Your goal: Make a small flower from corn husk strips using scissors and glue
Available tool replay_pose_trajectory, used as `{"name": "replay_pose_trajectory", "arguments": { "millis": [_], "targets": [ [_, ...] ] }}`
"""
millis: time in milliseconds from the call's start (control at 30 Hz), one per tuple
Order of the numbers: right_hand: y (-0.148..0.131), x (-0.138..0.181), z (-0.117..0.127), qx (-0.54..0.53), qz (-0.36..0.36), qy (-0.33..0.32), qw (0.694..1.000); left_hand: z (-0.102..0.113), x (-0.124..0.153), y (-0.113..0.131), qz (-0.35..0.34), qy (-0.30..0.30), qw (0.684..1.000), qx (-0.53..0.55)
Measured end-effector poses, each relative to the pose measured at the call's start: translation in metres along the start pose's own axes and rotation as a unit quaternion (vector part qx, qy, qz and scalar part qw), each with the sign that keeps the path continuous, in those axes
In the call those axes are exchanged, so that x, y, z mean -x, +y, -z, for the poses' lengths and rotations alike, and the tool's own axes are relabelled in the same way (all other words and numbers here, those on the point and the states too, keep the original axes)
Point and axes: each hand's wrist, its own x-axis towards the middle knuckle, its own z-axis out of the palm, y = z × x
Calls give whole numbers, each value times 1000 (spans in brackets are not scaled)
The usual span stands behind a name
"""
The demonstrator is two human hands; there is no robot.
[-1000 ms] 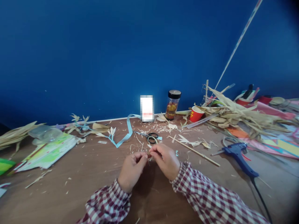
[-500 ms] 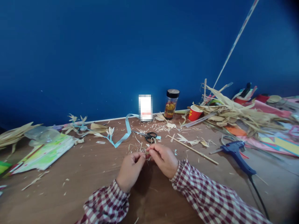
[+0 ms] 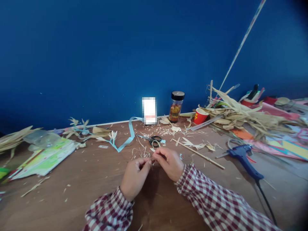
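My left hand [image 3: 136,176] and my right hand [image 3: 169,163] meet above the front middle of the table, fingertips almost touching. Each is closed in a pinch. Between them a thin, pale strip of dried husk [image 3: 153,160] shows, largely covered by the fingers. Just beyond my hands lie black-handled scissors [image 3: 154,140], with fine husk shreds [image 3: 139,151] scattered to their left. A light blue ribbon [image 3: 130,138] curls across the table behind, close to a white husk flower [image 3: 114,135] with a blue-wrapped stem.
On the right are a blue glue gun [image 3: 245,160] with its cord, a thin stick [image 3: 202,155], a red paper cup [image 3: 200,116] and a heap of dried husks [image 3: 250,120]. A lidded jar [image 3: 176,107] stands by the blue wall. Painted paper [image 3: 48,157] lies left.
My fingertips have drawn slightly apart, so a small gap shows between the two pinches. The things on the table stay where they were.
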Motion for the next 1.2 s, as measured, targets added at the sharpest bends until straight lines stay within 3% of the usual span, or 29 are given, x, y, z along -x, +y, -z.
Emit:
{"name": "replay_pose_trajectory", "arguments": {
  "millis": [733,1200],
  "targets": [
    [1,1,-1,11,-11,-23,1000,-1,0,-1,14,25,999,-17],
    [9,2,-6,39,-26,-18,999,-3,2,1,-28,38,997,-60]
  ]
}}
